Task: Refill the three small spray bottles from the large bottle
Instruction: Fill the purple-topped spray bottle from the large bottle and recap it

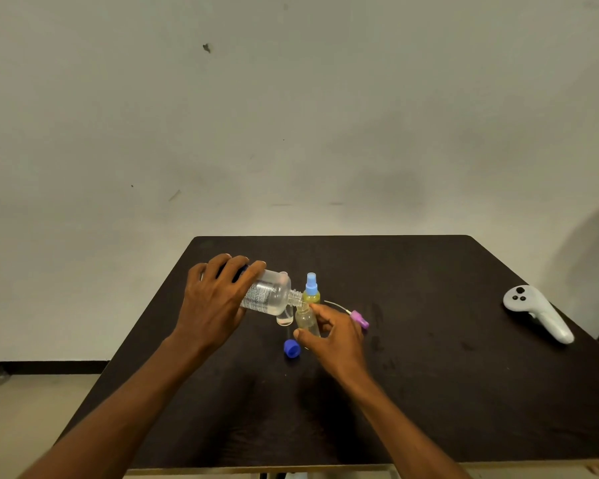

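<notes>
Both bare forearms reached in from the near side. The left hand (218, 299) curled over the large bottle (270, 295). The right hand (336, 335), just right of it, pinched a small spray bottle (306, 321) between thumb and fingers.

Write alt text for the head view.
The left hand tips the large bottle, its neck at the mouth of an open small bottle the right hand holds on the table. A blue-topped spray bottle stands behind; a blue cap and purple spray head lie nearby.
</notes>
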